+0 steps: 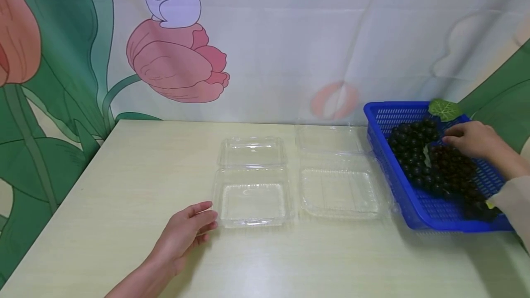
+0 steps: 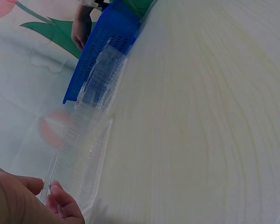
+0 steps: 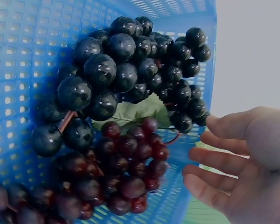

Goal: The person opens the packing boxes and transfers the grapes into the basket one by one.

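My left hand is at the left edge of a clear plastic clamshell box, fingers relaxed. Whether its fingertips touch the rim, I cannot tell. The box stands with its lid folded back on the table. Above the far right part of a blue basket is my right hand, holding nothing. In the right wrist view its loosely bent fingers are beside a bunch of black grapes. A bunch of dark red grapes lies nearer in the basket, with a green leaf between the bunches.
A second opened clear box stands between the first one and the basket, close to the basket's side. Another green leaf sticks up at the basket's back rim. A printed curtain hangs behind the pale wooden table.
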Demonstrator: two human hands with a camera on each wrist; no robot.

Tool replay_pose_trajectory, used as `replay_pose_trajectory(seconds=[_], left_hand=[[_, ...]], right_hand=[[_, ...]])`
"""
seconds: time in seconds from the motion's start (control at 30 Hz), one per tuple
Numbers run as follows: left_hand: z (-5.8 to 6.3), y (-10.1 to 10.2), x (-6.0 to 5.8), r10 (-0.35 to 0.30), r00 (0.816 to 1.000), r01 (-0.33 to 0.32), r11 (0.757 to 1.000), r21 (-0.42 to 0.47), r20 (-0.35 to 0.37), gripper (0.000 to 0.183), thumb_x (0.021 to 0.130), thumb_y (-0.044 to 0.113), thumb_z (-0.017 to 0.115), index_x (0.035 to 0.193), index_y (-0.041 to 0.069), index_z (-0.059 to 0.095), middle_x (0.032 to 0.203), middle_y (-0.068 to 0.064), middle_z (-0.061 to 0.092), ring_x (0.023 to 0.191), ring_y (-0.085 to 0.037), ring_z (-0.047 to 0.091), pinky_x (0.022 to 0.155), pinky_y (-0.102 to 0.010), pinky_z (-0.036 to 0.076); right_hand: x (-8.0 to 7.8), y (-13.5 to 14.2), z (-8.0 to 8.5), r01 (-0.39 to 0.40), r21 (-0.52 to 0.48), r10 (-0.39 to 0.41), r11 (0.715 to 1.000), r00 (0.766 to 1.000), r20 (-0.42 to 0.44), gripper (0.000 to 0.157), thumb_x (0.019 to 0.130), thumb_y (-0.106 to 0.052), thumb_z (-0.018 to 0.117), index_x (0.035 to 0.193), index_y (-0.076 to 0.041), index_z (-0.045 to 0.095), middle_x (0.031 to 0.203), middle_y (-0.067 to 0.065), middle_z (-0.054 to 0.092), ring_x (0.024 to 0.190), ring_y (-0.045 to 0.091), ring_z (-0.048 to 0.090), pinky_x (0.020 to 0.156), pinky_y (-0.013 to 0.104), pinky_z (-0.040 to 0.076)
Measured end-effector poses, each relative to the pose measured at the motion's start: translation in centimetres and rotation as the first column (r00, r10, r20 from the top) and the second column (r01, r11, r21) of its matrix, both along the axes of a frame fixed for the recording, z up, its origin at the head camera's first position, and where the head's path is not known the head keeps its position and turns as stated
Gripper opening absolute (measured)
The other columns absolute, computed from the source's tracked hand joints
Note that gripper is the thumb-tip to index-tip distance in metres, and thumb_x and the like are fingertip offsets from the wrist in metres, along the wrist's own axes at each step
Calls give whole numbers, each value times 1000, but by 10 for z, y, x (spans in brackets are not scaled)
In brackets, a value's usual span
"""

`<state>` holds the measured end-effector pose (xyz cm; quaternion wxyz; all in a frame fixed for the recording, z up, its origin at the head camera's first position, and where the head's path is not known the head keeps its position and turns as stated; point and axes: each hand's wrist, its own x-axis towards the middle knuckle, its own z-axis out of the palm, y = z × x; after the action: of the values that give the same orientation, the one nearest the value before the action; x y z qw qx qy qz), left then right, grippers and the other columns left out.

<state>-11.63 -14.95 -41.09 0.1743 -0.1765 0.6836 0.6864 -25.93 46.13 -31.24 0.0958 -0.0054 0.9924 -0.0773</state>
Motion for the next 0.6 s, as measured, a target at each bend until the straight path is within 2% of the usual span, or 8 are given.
replay_pose_trajectory(seconds=[0.2,0.37,0.6], left_hand=[[4,-2,-1,15,1000,-15,1000,-3,10,50,104,20,62,148,1,48,129,-13,56,106,-21,62,78,-25,54],[7,-5,-1,5,1000,-5,1000,-26,-10,56,105,22,59,153,0,40,145,-16,48,124,-28,54,92,-30,53],[11,-8,-3,4,999,-6,999,-39,-44,60,106,20,56,156,-2,32,151,-19,43,135,-33,48,108,-42,46]], right_hand=[[3,-13,11,-36,-14,36,999,999,9,57,110,-29,51,136,22,47,132,45,50,112,62,51,88,72,47],[5,-22,19,-73,-8,73,997,997,25,68,110,-40,49,138,22,46,134,46,48,114,63,51,90,72,46],[10,-40,28,-120,12,120,993,993,18,66,111,-39,47,140,21,45,136,45,48,116,62,51,92,71,46]])
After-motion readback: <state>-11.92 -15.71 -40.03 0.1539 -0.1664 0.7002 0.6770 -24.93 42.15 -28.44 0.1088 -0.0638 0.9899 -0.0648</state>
